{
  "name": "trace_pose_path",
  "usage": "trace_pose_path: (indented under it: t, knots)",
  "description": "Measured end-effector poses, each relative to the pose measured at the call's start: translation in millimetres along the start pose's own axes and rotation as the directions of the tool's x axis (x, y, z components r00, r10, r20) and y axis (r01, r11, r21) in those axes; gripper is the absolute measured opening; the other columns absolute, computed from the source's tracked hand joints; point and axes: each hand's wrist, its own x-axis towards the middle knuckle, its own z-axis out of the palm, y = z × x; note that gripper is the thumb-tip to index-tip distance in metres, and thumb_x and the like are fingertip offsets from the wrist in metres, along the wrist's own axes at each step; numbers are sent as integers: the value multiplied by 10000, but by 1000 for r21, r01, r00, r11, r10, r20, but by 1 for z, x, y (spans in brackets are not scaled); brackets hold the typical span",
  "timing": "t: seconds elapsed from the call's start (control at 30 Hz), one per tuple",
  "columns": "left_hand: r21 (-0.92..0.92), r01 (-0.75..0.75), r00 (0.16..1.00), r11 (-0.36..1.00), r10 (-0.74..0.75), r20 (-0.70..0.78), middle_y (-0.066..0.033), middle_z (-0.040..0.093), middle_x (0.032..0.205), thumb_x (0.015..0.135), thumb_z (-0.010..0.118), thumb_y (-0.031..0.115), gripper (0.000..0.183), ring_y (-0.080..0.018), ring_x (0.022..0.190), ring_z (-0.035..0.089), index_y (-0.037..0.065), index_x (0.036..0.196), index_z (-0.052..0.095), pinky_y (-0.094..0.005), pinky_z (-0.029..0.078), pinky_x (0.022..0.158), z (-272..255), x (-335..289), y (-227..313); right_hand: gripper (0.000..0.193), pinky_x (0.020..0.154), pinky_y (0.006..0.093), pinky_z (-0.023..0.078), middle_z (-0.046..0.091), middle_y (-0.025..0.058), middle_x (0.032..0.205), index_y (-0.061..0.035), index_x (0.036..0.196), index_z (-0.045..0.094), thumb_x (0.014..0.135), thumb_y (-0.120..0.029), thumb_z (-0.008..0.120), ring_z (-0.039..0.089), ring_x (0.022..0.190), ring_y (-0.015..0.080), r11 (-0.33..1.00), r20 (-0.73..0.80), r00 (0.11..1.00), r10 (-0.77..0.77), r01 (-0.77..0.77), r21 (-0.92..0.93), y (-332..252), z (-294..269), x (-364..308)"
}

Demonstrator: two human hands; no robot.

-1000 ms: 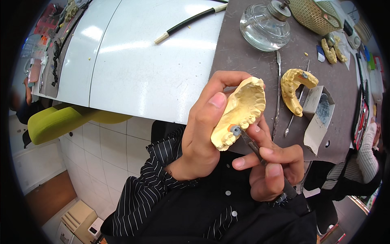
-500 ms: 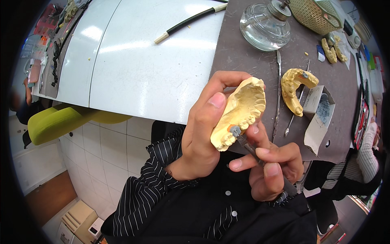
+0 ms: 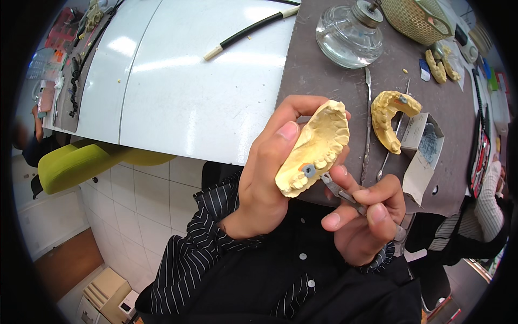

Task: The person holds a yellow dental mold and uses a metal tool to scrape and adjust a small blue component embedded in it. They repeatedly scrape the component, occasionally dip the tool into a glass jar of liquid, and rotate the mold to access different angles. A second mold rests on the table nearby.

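A yellow plaster dental model (image 3: pixel 326 129) is gripped in my left hand (image 3: pixel 270 162), its tooth row turned toward the right. One tooth on it is built up in grey-blue wax (image 3: pixel 308 170), with an orange patch beside it. Between the fingers and thumb of my right hand (image 3: pixel 369 216) I hold a metal wax carving knife (image 3: pixel 345 194). Its tip lies just right of the grey-blue tooth, by the model's edge; whether it touches cannot be made out. A second, horseshoe-shaped model (image 3: pixel 384 124) with a grey-blue spot rests on the brown mat.
On the brown mat (image 3: pixel 329 89) stand a glass spirit lamp (image 3: pixel 349 38), a woven basket (image 3: pixel 418 21) and an opened small box of grey-blue wax (image 3: pixel 430 143). A long spatula (image 3: pixel 368 124) lies beside the second model. A black tube (image 3: pixel 251 32) crosses the white table. Another person's sleeve (image 3: pixel 491 208) shows far right.
The carving knife's tip has moved off the grey-blue tooth toward the right, and my right hand has shifted slightly right. My left hand and the model have moved a little left.
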Motion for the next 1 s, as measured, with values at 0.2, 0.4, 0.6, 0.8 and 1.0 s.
trace_pose_path:
  t: [0.2, 0.4, 0.6, 0.8, 1.0]
  knots:
    - [-16, 3, 995, 1000, -2, 95, -106, 544, 821, 872, 259, 348, 467, -122, 742, 526, -21, 1134, 376, -244, 439, 560, -6, 2, 3, 194, 809, 481, 419, 607, 270, 768, 5, 916, 400, 865, -183, 393, 467, 1096, 374, 980, 61, 998, -11, 23, -199, -8, -2, 4]
    - [68, -23, 986, 997, 34, -163, -93, 456, 599, 831, 293, 405, 483, -134, 493, 451, -8, 1054, 405, -237, 393, 480, 15, 3, 4, 204, 969, 579, 189, 625, 220, 746, -2, 931, 397, 886, -200, 380, 428, 1132, 379, 943, 178, 979, -101, 151, -296, -4, -5, 4]
    - [96, -14, 987, 995, 29, -156, -100, 459, 609, 827, 294, 427, 498, -144, 489, 475, -3, 1056, 399, -238, 402, 474, 14, 3, 2, 191, 1002, 593, 65, 631, 200, 755, -6, 948, 389, 887, -184, 355, 449, 1120, 352, 924, 201, 970, -134, 195, -329, -2, -6, 5]
    - [111, -29, 986, 993, 47, -160, -101, 456, 607, 825, 301, 428, 497, -145, 490, 472, -2, 1055, 397, -243, 412, 473, 13, 3, 0, 208, 1000, 587, 33, 643, 171, 809, -55, 1019, 443, 840, -37, 340, 438, 1145, 319, 947, 221, 972, -76, 140, -289, -6, -8, 5]
    - [80, -37, 988, 996, 49, -148, -106, 455, 606, 823, 319, 422, 487, -141, 496, 456, -1, 1053, 397, -254, 420, 482, 13, 3, -1, 210, 1006, 579, 21, 633, 200, 836, -64, 1030, 440, 847, -42, 339, 451, 1134, 315, 957, 218, 974, -60, 118, -265, -6, -10, 4]
